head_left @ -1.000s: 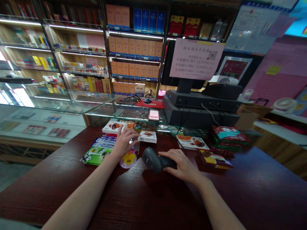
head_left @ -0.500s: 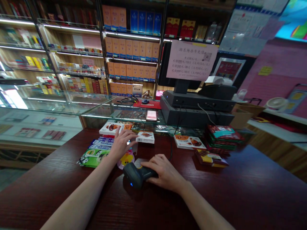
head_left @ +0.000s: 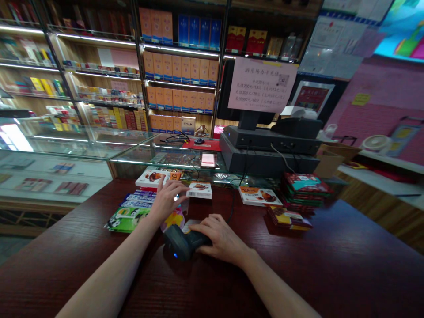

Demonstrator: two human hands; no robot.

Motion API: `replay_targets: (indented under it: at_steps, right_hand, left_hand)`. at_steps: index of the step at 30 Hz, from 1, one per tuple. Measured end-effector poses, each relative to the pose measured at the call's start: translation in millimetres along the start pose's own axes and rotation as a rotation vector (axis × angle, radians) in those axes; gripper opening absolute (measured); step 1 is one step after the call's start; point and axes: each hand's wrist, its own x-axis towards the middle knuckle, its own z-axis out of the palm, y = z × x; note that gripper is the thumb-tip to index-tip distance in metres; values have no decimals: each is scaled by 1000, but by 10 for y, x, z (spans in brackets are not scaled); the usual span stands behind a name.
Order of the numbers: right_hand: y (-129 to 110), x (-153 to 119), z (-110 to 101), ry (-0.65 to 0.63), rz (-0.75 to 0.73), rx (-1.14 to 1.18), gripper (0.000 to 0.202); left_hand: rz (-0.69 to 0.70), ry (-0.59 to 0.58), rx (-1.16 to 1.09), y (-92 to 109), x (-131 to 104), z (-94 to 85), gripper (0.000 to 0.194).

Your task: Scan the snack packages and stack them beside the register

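My right hand (head_left: 220, 238) is wrapped round the handle of a dark barcode scanner (head_left: 182, 242), which has a blue light on its head. The scanner is low over the dark wooden counter, its head pointing left. My left hand (head_left: 168, 198), a ring on one finger, reaches over a packet with a yellow and pink print (head_left: 175, 217), its fingers spread. Whether it touches the packet is hidden. Close to its fingertips lie a white-and-orange box (head_left: 149, 177) and a smaller white box (head_left: 200, 191). Green panda packets (head_left: 127, 218) and purple packets (head_left: 139, 199) lie left of it.
Another white-and-orange box (head_left: 260, 195) lies right of centre, beside a stack of red and green packets (head_left: 304, 187) and yellow-brown packs (head_left: 288, 218). Behind stand a till (head_left: 268, 154) with a paper sign (head_left: 263, 84) and a glass display case (head_left: 165, 152). A cable trails across the counter.
My right hand and the scanner have shifted slightly to the left. My left hand stays over the packet, and the whole view has moved a little.
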Motion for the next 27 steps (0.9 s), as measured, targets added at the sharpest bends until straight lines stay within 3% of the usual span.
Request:
replay_targets:
  at_steps: [7, 10, 17, 27]
  right_hand:
    - [27, -28, -72, -12, 19, 117, 72]
    - [49, -64, -162, 13, 50, 182, 65]
    - [253, -102, -153, 300, 213, 241, 39]
    - [571, -96, -45, 593, 466, 323, 39]
  left_hand:
    - [11, -28, -11, -43, -24, 39, 23]
    - [-2, -38, -13, -41, -23, 43, 23]
    - [-27, -47, -52, -23, -20, 29, 19]
    - [-3, -49, -51, -80, -23, -3, 20]
